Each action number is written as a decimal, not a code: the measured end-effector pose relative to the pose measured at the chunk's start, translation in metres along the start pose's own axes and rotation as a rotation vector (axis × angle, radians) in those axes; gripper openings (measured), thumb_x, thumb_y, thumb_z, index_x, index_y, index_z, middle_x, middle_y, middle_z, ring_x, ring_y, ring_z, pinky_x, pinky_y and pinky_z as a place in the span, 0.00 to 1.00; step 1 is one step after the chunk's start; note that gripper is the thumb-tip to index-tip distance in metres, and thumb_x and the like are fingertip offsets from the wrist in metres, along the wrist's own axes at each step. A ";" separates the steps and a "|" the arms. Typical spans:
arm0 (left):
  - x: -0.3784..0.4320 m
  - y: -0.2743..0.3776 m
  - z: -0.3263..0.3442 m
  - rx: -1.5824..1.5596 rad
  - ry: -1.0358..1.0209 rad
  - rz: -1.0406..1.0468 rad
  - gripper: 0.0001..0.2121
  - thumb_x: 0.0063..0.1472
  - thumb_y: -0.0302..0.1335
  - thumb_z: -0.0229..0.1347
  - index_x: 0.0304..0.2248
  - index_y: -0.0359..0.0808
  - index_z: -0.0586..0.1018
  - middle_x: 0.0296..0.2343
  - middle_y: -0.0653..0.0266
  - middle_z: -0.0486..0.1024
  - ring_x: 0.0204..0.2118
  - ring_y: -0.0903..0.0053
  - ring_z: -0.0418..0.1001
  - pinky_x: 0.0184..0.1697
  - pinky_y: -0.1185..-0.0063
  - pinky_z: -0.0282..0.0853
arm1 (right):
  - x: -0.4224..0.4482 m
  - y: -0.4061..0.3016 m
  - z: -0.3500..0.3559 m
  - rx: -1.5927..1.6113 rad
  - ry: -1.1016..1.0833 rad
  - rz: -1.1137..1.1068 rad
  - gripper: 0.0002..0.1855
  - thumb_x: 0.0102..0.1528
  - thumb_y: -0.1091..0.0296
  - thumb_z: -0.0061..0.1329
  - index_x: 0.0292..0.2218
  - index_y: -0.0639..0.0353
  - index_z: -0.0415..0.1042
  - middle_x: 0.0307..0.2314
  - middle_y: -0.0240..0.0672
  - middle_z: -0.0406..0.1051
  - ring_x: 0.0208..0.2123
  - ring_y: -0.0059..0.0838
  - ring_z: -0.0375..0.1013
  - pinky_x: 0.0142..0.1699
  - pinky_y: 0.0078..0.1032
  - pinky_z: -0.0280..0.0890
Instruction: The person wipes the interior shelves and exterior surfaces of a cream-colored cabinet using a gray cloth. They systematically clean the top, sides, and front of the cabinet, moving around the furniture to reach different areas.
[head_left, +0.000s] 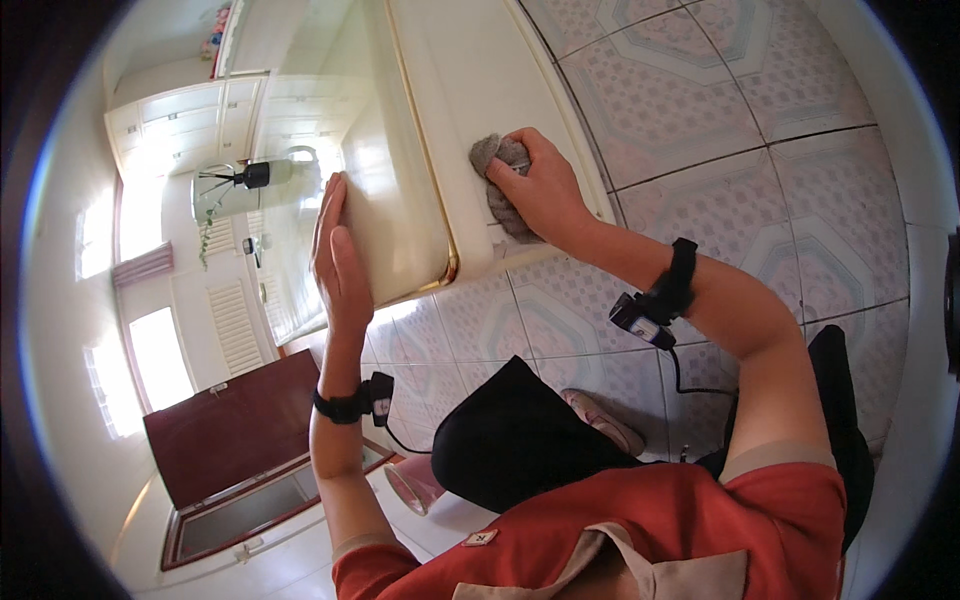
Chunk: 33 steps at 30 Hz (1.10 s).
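Observation:
My right hand grips a bunched grey cloth and presses it against the cream side panel of a low cabinet. Gold trim runs along the edge above that panel. My left hand rests on the glossy cabinet top, near its corner. It holds nothing; the fingers lie straight, with the thumb apart from them. Each wrist wears a black strap with a small cabled device.
A black reed diffuser and a trailing green plant stand farther along the top. Patterned tiles cover the floor. A pink bin is beside my knee, and a dark red door is at lower left.

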<state>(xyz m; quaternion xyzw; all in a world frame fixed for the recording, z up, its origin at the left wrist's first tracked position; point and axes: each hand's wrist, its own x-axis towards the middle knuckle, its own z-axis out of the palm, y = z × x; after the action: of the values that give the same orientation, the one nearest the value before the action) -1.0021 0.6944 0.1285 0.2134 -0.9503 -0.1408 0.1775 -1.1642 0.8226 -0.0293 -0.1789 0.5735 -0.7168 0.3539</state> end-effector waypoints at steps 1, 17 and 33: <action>-0.001 0.002 0.000 0.009 -0.004 -0.003 0.28 0.72 0.42 0.33 0.57 0.24 0.66 0.59 0.46 0.62 0.64 0.60 0.57 0.66 0.68 0.51 | 0.006 0.005 0.002 -0.048 0.026 -0.014 0.25 0.53 0.54 0.54 0.45 0.63 0.69 0.39 0.47 0.73 0.41 0.46 0.73 0.47 0.38 0.67; -0.003 0.008 -0.005 0.075 -0.021 -0.085 0.29 0.72 0.40 0.28 0.57 0.24 0.66 0.59 0.46 0.62 0.64 0.58 0.57 0.66 0.66 0.50 | 0.032 0.012 0.012 0.010 0.013 -0.213 0.28 0.50 0.53 0.57 0.45 0.64 0.70 0.41 0.51 0.72 0.44 0.46 0.72 0.50 0.38 0.66; -0.003 0.008 -0.004 0.099 -0.024 -0.062 0.28 0.72 0.39 0.28 0.57 0.24 0.66 0.59 0.46 0.63 0.64 0.59 0.57 0.66 0.66 0.51 | 0.035 0.013 0.000 0.090 -0.123 -0.129 0.23 0.49 0.59 0.57 0.44 0.61 0.70 0.38 0.47 0.72 0.41 0.44 0.73 0.48 0.35 0.67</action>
<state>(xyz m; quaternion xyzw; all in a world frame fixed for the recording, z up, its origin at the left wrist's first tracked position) -1.0007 0.7022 0.1340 0.2494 -0.9512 -0.1015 0.1510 -1.1842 0.7962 -0.0463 -0.2431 0.5053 -0.7507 0.3494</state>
